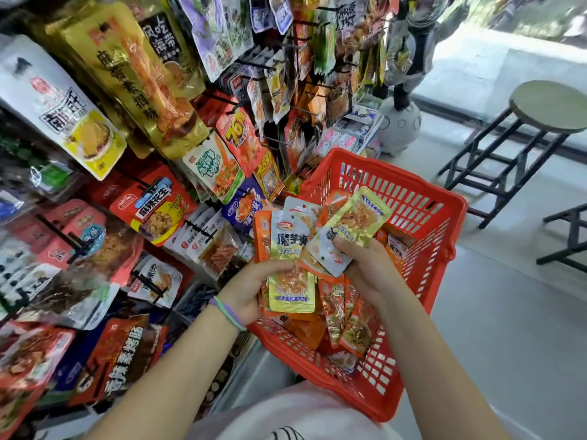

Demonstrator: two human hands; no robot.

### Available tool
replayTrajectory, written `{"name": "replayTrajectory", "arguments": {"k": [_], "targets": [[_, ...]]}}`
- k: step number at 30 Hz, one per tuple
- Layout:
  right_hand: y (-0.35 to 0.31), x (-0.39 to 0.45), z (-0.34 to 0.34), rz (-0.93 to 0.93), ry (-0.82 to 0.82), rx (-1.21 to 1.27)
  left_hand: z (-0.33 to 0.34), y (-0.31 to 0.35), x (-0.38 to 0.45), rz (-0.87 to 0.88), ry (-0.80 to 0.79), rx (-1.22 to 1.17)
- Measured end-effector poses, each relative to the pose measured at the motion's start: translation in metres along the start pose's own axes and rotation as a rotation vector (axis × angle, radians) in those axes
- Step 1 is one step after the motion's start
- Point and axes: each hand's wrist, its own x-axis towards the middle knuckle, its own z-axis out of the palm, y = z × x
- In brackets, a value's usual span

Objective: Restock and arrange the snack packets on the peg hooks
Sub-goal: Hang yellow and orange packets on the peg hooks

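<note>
Over the red basket (409, 198) — left hand (254, 290) gripping a fanned stack of snack packets (290, 265), fingers curled round them. Right hand (365, 265) pinching a gold packet (357, 217) plus a white one. More packets loose in the basket — crowded peg hooks (197, 225) just left.

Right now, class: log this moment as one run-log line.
left hand: holds snack packets | right hand: pinches gold packet | red basket: more packets inside | peg hooks: stocked
</note>
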Motion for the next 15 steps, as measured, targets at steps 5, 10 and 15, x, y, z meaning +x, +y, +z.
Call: {"name": "replayTrajectory", "arguments": {"k": [5,10,15], "targets": [[0.004,-0.012,0.001,-0.005,-0.084,-0.199,-0.007,0.003,0.001,0.014,0.028,-0.07],[0.014,-0.012,0.021,-0.006,-0.146,-0.35,-0.005,0.005,-0.005,0.033,-0.064,-0.125],[0.01,-0.011,0.053,-0.124,-0.241,-0.632,-0.006,0.021,-0.018,0.112,-0.081,-0.103]]}}
